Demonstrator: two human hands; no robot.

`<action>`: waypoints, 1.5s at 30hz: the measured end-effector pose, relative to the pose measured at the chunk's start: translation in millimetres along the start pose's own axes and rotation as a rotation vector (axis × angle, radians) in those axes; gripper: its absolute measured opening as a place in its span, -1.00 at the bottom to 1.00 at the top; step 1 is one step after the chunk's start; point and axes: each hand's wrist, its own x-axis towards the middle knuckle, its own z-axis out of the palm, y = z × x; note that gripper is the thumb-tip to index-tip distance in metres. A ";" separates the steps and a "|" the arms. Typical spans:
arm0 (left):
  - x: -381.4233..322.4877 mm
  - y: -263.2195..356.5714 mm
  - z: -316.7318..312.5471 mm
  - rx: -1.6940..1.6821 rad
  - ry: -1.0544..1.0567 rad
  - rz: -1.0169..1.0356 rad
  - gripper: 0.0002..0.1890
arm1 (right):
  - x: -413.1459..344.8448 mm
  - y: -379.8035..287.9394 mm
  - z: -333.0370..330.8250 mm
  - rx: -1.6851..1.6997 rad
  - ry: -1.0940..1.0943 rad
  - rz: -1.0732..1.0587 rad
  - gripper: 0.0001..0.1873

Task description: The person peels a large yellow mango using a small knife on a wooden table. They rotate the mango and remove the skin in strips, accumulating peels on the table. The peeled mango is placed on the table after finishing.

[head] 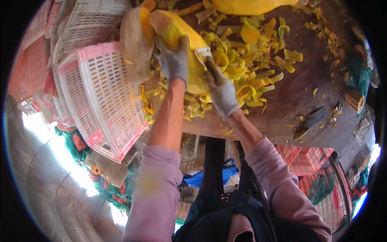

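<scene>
A large yellow pumpkin [196, 77], mostly bare of skin with a brownish patch at its far end, lies on the wooden table [290, 99]. My left hand [174, 59], in a grey-white knit glove, grips its left side. In my gloved right hand [220, 86] is a peeler [203, 55], whose head rests against the pumpkin's right side. Curled yellow-green peelings [239, 66] are heaped to the right of the pumpkin and along its near end. An unpeeled tan pumpkin [136, 48] stands to the left of my left hand.
Another peeled pumpkin [254, 6] lies at the far edge of view. A cleaver [316, 117] rests near the table's right front. Pink-and-white plastic crates [105, 96] stand at the left; red crates [308, 158] sit below the table at right. Green netting [358, 75] hangs far right.
</scene>
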 end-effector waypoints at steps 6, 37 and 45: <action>7.0 -26.6 -3.2 -0.138 -0.016 0.258 0.02 | -84.1 67.0 -24.5 -0.399 -0.228 0.140 -0.47; 40.3 -35.3 -21.7 -0.544 -0.109 0.320 -0.11 | -73.2 60.6 37.8 -0.109 -0.130 -0.070 -0.48; 41.7 -35.7 -18.8 -0.364 -0.065 0.210 -0.20 | 10.1 21.7 44.9 0.232 -0.070 0.020 -0.51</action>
